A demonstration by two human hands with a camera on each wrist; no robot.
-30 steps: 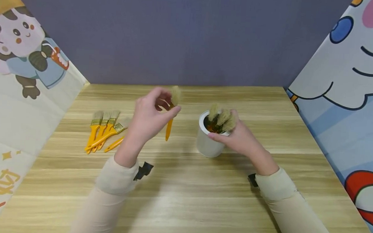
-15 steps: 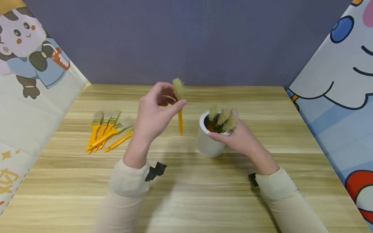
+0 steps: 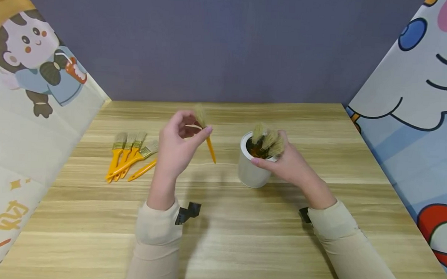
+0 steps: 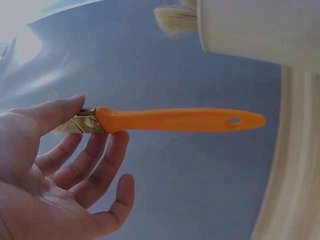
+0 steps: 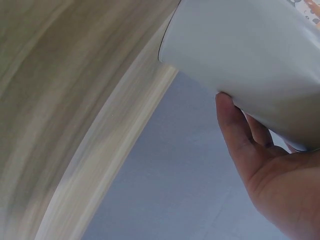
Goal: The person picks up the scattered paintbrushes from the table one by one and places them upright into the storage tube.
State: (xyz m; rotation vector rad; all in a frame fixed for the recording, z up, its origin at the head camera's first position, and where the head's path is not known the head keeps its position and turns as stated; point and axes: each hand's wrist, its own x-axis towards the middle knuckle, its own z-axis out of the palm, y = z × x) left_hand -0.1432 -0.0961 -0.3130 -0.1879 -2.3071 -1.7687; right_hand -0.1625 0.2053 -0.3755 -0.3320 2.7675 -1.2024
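Our right hand (image 3: 291, 160) grips a cup (image 3: 253, 173) of brushes (image 3: 270, 138); our left (image 3: 175, 146) pinches a paintbrush (image 4: 175, 120) whose hole (image 4: 234, 121) only left wrist shows

Left cuff (image 3: 159, 227): broad pale cream band, bordering the beige left sleeve (image 3: 154, 261), which shows shallow creases. Left fitting (image 3: 188, 213): black, angular, two joined blocks, projecting from the right side of the left cuff. Right cuff (image 3: 330, 222): matching cream band, well right of the left cuff, with beige right sleeve (image 3: 360, 258). Right fitting (image 3: 304, 215): black, partly hidden, on the side facing the left cuff.
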